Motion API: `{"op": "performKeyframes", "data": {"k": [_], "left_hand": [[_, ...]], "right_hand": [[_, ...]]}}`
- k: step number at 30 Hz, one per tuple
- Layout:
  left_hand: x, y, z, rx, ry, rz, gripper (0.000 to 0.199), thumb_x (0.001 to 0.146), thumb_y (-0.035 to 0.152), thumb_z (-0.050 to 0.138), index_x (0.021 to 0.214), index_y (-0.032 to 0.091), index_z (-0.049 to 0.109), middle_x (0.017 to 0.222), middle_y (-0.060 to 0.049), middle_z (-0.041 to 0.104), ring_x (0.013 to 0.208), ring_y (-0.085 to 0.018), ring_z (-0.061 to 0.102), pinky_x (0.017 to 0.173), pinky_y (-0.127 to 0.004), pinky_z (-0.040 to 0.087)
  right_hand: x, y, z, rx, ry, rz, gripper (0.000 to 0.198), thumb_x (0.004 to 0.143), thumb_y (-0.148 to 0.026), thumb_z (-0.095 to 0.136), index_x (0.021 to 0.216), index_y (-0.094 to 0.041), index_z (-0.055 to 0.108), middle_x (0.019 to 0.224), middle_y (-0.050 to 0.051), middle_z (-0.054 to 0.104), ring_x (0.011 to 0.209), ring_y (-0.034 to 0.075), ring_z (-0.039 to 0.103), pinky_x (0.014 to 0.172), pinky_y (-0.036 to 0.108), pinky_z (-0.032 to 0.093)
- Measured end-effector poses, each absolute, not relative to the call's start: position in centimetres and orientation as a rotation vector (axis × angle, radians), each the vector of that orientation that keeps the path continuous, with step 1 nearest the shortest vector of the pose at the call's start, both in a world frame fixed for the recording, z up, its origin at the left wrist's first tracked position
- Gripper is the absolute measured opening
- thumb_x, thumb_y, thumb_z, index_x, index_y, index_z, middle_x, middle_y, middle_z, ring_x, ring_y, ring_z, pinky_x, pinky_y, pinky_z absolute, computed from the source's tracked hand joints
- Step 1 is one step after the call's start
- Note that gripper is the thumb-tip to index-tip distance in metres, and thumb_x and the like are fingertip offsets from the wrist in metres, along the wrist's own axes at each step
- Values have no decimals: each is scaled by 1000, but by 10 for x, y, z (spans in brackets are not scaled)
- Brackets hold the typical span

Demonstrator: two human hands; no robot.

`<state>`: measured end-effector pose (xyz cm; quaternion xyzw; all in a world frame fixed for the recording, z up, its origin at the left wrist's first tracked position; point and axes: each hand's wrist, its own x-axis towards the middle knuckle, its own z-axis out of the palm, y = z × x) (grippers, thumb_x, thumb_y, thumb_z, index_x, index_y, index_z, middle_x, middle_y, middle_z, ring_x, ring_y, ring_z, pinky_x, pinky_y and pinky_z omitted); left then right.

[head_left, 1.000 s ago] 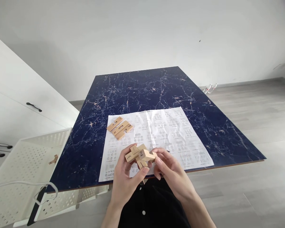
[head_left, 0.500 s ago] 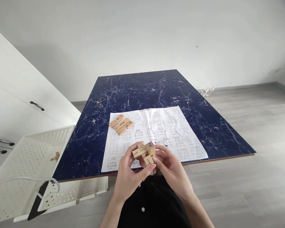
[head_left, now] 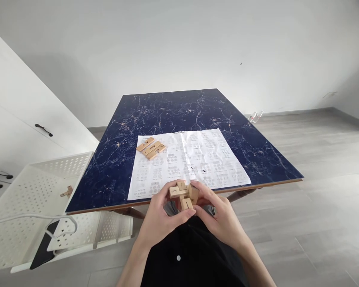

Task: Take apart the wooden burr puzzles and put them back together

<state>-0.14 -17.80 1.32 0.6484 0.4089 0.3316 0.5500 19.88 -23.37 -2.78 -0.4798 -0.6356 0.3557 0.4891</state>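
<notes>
A wooden interlocking puzzle (head_left: 182,192), made of notched blocks with numbers such as 3 and 1 on them, is held just off the table's front edge. My left hand (head_left: 163,213) grips its left side and underside, thumb along the lower block. On the other side my right hand (head_left: 217,209) pinches the right-hand block between thumb and fingers. Beyond them, flat wooden puzzle pieces (head_left: 152,148) with notches and numbers lie on the upper left of a creased paper sheet (head_left: 179,159) printed with small diagrams.
The sheet rests on a dark blue marbled table (head_left: 167,111). White perforated baskets (head_left: 56,171) stand to the left, one with a small wooden piece (head_left: 67,191) inside. A white cable (head_left: 32,216) crosses them. White cabinets (head_left: 20,91) line the left side.
Both hands have turned the puzzle, so the block marked 2 no longer shows its number. The view has shifted, with the table's front edge now above most of the hands.
</notes>
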Motion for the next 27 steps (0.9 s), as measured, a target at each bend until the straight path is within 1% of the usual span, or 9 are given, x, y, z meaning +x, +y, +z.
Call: {"op": "performKeyframes", "data": {"k": [2,6,10,15,19,21,25,27], "left_hand": [[-2,-182,13,1548,968,799,54,86,37,89,135,26,66,125,-4,78,114,-27,76,103,-38,60],[-3,-192,12,1595,966,803,55,84,37,91,132,26,68,123,-4,79,113,-26,76,102,-38,61],[-4,-201,11,1622,943,803,60,82,37,93,135,27,67,125,-4,79,115,-26,75,104,-38,60],[-4,-211,12,1646,908,815,62,81,37,94,136,27,67,124,-3,79,113,-26,77,104,-38,61],[-1,-220,14,1682,920,844,63,80,36,95,136,28,68,121,-3,81,111,-27,78,102,-38,62],[1,-226,13,1701,931,877,63,80,36,95,136,29,68,123,-3,81,112,-27,78,99,-38,64],[7,-235,8,1730,948,951,63,80,35,95,136,29,67,131,-5,79,118,-30,77,96,-38,65],[9,-236,6,1742,952,955,63,80,36,95,136,29,67,132,-5,79,118,-31,77,93,-37,66]], "right_hand": [[198,-239,-29,-1172,-1548,814,65,104,-14,64,160,-45,52,114,-1,79,95,19,81,89,34,68],[195,-250,-32,-1163,-1592,688,67,105,-11,62,161,-47,50,119,-1,79,93,18,81,90,33,68],[195,-262,-29,-1140,-1619,603,69,104,-9,60,160,-48,51,120,-3,81,93,18,81,86,33,69],[198,-276,-21,-1167,-1618,656,64,106,-10,60,159,-46,51,125,-2,80,95,18,81,89,33,69],[198,-285,-18,-1166,-1619,670,62,106,-10,59,157,-46,52,124,-3,80,97,17,82,90,32,69],[195,-289,-20,-1164,-1610,608,64,107,-9,58,158,-45,51,125,-2,79,100,17,82,90,30,69],[185,-294,-27,-1189,-1565,382,70,105,-5,56,162,-45,49,125,-1,80,102,17,82,86,28,70],[183,-295,-31,-1189,-1541,334,73,103,-3,56,162,-44,49,127,0,79,101,18,82,86,28,70]]}}
